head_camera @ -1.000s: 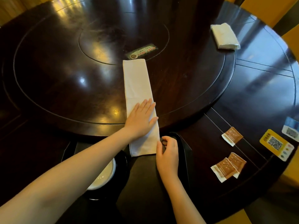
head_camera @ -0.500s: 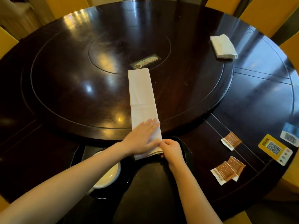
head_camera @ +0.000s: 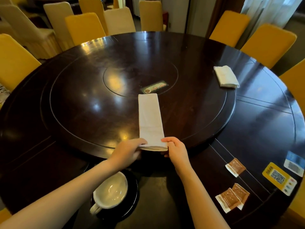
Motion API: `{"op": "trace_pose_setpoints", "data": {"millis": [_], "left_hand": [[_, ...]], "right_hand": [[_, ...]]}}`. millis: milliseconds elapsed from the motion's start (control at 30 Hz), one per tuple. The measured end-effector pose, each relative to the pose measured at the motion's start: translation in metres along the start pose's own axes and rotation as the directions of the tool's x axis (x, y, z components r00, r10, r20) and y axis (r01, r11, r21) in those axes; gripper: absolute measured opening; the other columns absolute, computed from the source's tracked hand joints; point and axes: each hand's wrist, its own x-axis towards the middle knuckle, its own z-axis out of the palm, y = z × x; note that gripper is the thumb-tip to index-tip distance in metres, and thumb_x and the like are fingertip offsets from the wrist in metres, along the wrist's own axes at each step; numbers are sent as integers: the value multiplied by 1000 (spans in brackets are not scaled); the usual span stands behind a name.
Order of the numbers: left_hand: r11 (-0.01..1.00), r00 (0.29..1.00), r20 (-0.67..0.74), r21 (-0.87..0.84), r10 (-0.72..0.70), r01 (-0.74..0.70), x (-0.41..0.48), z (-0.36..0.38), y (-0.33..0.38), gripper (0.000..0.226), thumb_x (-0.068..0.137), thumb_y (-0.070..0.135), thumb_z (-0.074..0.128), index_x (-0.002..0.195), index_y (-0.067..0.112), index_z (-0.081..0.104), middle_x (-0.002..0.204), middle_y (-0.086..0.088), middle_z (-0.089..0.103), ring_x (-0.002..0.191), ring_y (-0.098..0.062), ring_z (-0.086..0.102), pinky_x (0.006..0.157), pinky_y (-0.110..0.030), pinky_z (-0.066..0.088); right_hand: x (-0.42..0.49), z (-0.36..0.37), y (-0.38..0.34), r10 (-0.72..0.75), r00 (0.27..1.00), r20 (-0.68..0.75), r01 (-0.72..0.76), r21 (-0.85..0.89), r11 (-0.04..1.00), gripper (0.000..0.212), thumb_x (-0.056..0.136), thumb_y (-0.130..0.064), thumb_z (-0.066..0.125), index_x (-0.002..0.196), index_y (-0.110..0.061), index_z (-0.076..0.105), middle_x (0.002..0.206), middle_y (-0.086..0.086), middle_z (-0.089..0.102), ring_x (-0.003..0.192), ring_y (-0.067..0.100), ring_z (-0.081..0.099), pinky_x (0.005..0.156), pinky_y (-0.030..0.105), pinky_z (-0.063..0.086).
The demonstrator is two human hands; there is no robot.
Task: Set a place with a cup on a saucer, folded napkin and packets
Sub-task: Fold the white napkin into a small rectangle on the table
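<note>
Heads up on what you can't really see here. The fingers of both your hands are tucked under the near end of the napkin [head_camera: 151, 119], so only thumbs and knuckles show. The saucer [head_camera: 133, 202] at bottom centre is so dark that it nearly melts into the table [head_camera: 264, 129], and your left forearm cuts across its lower left side. The print on the yellow card [head_camera: 279, 178] and the blue card [head_camera: 294, 164] at the right edge is too blurry to read. Same goes for the label [head_camera: 154, 86] in the middle of the turntable [head_camera: 82, 104]. Both forearms run off the bottom of the frame.

Now the napkin: it's white, folded into a long narrow strip. It lies on the turntable just below centre frame, running from the label down toward you. Stacked layers show along its near edge, right at the turntable's rim. Your left hand [head_camera: 128, 151] pinches the near-left corner and your right hand [head_camera: 175, 149] pinches the near-right one, thumb on top. Both are clamped on the cloth.

The white cup [head_camera: 110, 192] sits on the saucer, handle pointing lower left. One brown packet [head_camera: 235, 166] lies at the right, with an overlapping pair of packets [head_camera: 232, 198] below it. A second napkin [head_camera: 226, 76], folded short, sits upper right. Covered chairs [head_camera: 84, 25] line the top.
</note>
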Motion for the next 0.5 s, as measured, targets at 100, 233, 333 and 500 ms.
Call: {"op": "trace_pose_setpoints", "data": {"millis": [100, 233, 333, 500], "left_hand": [[996, 992, -124, -92, -19, 7, 24, -20, -4, 21, 81, 3, 63, 101, 10, 67, 95, -6, 71, 86, -27, 67, 72, -34, 49], [951, 970, -209, -304, -120, 52, 61, -38, -14, 10, 85, 14, 65, 90, 22, 65, 84, 14, 65, 77, -6, 61, 68, -12, 43], [864, 946, -220, -493, -236, 101, 87, -47, -22, 18, 86, 18, 64, 84, 35, 61, 82, 18, 64, 75, 1, 59, 71, -21, 48], [735, 900, -206, -658, -383, 162, 132, -51, -48, 11, 87, 28, 63, 96, 24, 66, 86, 0, 69, 82, -19, 63, 72, -36, 50]], "right_hand": [[10, -3, -19, -117, 992, 40, 118, -22, 993, 26, 96, -11, 37, 101, -21, 60, 92, 2, 65, 72, 11, 60, 59, 21, 49], [42, -7, -48, -346, 938, -20, 332, -225, 916, 13, 91, -24, 55, 101, -22, 63, 83, -4, 58, 72, 9, 53, 64, 22, 44], [68, -6, -73, -451, 886, -108, 408, -283, 868, 16, 89, -28, 60, 98, -18, 68, 80, -14, 52, 73, 3, 53, 66, 17, 43], [116, 8, -100, -329, 941, -83, 310, -183, 933, 18, 89, -29, 58, 84, -16, 69, 78, -5, 66, 71, 10, 58, 65, 29, 47]]}}
